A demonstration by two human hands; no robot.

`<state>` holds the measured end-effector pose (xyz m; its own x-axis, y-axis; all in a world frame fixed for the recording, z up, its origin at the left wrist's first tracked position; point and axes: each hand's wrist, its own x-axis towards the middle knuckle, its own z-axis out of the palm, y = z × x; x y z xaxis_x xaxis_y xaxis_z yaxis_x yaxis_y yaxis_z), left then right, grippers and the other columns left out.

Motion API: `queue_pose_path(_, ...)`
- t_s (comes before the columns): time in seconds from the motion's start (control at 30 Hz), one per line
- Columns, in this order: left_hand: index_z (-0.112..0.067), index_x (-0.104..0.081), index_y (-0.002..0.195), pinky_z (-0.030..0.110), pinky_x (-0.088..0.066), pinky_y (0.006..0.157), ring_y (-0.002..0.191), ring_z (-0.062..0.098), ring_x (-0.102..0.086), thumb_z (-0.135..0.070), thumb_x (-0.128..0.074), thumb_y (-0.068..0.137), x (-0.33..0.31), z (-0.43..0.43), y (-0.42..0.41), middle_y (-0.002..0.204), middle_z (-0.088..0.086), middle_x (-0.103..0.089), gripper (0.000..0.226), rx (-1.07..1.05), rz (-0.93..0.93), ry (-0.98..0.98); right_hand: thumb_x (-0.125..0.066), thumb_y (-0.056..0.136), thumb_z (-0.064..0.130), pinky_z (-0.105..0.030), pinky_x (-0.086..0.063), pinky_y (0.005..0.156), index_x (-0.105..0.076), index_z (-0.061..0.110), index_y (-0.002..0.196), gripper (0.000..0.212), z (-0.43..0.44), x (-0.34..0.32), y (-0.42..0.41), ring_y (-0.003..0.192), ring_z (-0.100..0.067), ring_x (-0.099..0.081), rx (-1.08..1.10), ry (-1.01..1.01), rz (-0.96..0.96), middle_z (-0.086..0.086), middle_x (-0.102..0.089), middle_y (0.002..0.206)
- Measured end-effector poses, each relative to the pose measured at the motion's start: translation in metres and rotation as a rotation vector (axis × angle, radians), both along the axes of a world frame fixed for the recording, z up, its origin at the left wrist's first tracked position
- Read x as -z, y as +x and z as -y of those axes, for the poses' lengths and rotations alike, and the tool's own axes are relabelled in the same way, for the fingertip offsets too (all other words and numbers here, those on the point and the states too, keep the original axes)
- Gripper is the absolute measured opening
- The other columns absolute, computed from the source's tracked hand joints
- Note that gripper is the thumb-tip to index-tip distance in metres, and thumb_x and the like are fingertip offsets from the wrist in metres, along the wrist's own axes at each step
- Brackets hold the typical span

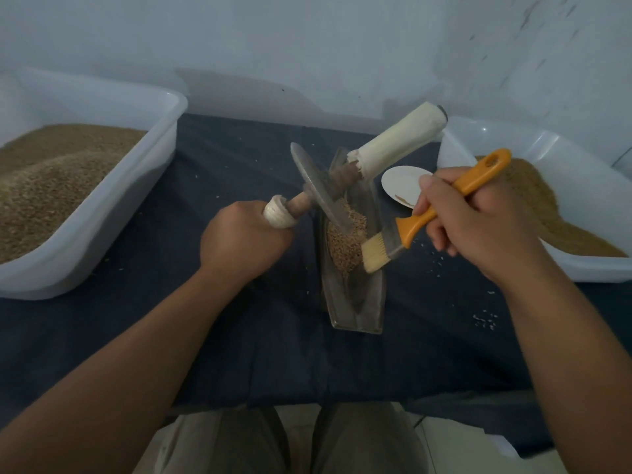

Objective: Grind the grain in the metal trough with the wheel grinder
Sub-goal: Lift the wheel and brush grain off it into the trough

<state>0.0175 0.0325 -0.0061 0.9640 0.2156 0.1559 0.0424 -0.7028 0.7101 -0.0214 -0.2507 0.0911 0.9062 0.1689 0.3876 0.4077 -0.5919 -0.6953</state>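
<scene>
- Trough (355, 302): metal, narrow, lying on the table (239, 336) at mid-frame, its long axis running from 12 to 6 o'clock.
- Grain (345, 248): a tan heap in the middle stretch of the trough; the near end at 6 o'clock shows bare metal.
- Grinder (318, 186): a metal disc on a wooden axle, tilted, with its lower edge down in the grain. One axle end points to 8 o'clock; the other, sleeved in white, rises toward 1 o'clock above the far end of the trough.
- Left hand (242, 241): at 9 o'clock of the trough, fingers clenched round the white-wrapped lower end of the axle.
- Right hand (478, 217): at 3 o'clock of the trough, fingers curled round the orange handle of a brush (415, 224).
- Brush: bristles pointing down toward 7 o'clock, touching the right edge of the grain heap by the trough wall.
- Dish (400, 186): white, round, on the table at 2 o'clock of the trough, partly hidden by the right hand, with a tan smear inside.
- Left tub (113, 206): white plastic, at 9 to 10 o'clock, holding a large heap of grain.
- Right tub (458, 145): white plastic, at 3 o'clock, holding tan material.
- Table: covered in dark blue cloth, with loose pale grains scattered at 4 o'clock of the trough.
</scene>
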Motion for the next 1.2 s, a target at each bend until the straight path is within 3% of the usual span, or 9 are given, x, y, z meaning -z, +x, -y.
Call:
queue_pose_path(0.17,-0.036,-0.065,0.074,0.027,-0.043,0.054,0.059,0.010,-0.061,-0.053,-0.059,0.070,0.005,0.000,0.001,0.061,-0.011,-0.064,0.019,-0.014,0.016,0.051,-0.045,0.112,0.050,-0.022,-0.051,0.050,-0.069,0.030,0.091,0.038,0.026,0.014,-0.009,0.055,-0.016,-0.066,0.117,0.066,0.176,0.000,-0.069,0.070)
queue_pose_path(0.4,-0.028,-0.060,0.065,0.029,-0.047,0.055,0.058,0.014,-0.060,-0.056,-0.056,0.076,0.007,0.002,0.001,0.061,-0.010,-0.062,0.031,0.003,0.031,0.173,-0.040,0.099,0.072,-0.037,-0.050,0.093,-0.041,0.041,0.153,0.062,0.072,0.075,0.009,0.118,-0.012,-0.057,0.260,-0.692,-0.069,0.006,-0.059,0.141)
queue_pose_path(0.53,-0.029,-0.060,0.065,0.025,-0.035,0.051,0.054,0.011,-0.052,-0.061,-0.052,0.083,0.008,0.003,0.002,0.060,-0.011,-0.059,0.038,-0.006,0.060,0.291,-0.028,0.075,0.104,-0.043,-0.014,0.130,-0.001,0.046,0.168,0.113,0.083,0.091,0.002,0.163,-0.017,0.001,0.138,-0.954,-0.380,0.006,-0.002,0.178)
queue_pose_path(0.6,-0.029,-0.059,0.065,0.024,-0.032,0.051,0.053,0.010,-0.049,-0.063,-0.049,0.084,0.009,0.004,0.003,0.060,-0.011,-0.057,0.040,-0.013,0.078,0.343,-0.030,0.077,0.102,-0.043,-0.009,0.130,0.003,0.046,0.168,0.112,0.081,0.086,-0.007,0.163,-0.017,0.006,0.149,-0.848,-0.336,0.005,0.007,0.178)
queue_pose_path(0.77,-0.028,-0.052,0.060,0.023,-0.035,0.049,0.048,0.010,-0.046,-0.068,-0.037,0.088,0.012,0.008,0.005,0.054,-0.012,-0.052,0.052,-0.004,0.186,0.445,-0.059,0.102,0.046,-0.040,-0.048,0.107,-0.062,0.014,0.132,0.045,0.057,0.046,-0.022,0.127,-0.017,-0.058,0.171,-0.340,0.524,0.000,-0.063,0.135)
queue_pose_path(0.9,-0.028,-0.047,0.059,0.019,-0.030,0.047,0.041,0.009,-0.039,-0.060,-0.047,0.092,0.009,0.009,0.007,0.051,-0.012,-0.045,0.046,0.021,0.295,0.635,-0.070,0.087,0.046,-0.035,-0.032,0.124,-0.035,0.020,0.161,0.086,0.020,0.027,0.004,0.147,-0.023,-0.042,0.060,-0.778,0.350,-0.002,-0.043,0.159)
queue_pose_path(0.97,-0.027,-0.044,0.059,0.018,-0.026,0.047,0.040,0.011,-0.037,-0.052,-0.058,0.090,0.007,0.009,0.006,0.051,-0.011,-0.042,0.043,0.065,0.344,0.688,-0.076,0.084,0.041,-0.042,-0.052,0.101,-0.031,0.021,0.163,0.093,0.007,0.028,0.016,0.125,-0.030,-0.061,0.092,-0.976,0.230,-0.007,-0.061,0.142)
queue_pose_path(1.1,-0.027,-0.038,0.059,0.020,-0.017,0.048,0.041,0.014,-0.035,-0.039,-0.080,0.083,-0.003,0.009,-0.002,0.052,-0.010,-0.039,0.050,0.140,0.369,0.755,-0.066,0.094,0.045,-0.038,-0.055,0.065,-0.065,0.028,0.097,0.018,-0.002,0.030,0.031,0.072,-0.019,-0.062,0.183,-1.022,0.095,0.004,-0.064,0.081)
queue_pose_path(1.2,-0.028,-0.036,0.061,0.022,-0.018,0.048,0.041,0.018,-0.038,-0.032,-0.085,0.076,-0.010,0.009,-0.008,0.053,-0.009,-0.041,0.052,0.194,0.370,0.793,-0.070,0.089,0.040,-0.032,-0.042,0.054,-0.045,0.029,0.066,0.036,0.006,0.038,0.029,0.061,-0.013,-0.049,0.152,-0.969,0.048,0.007,-0.053,0.070)
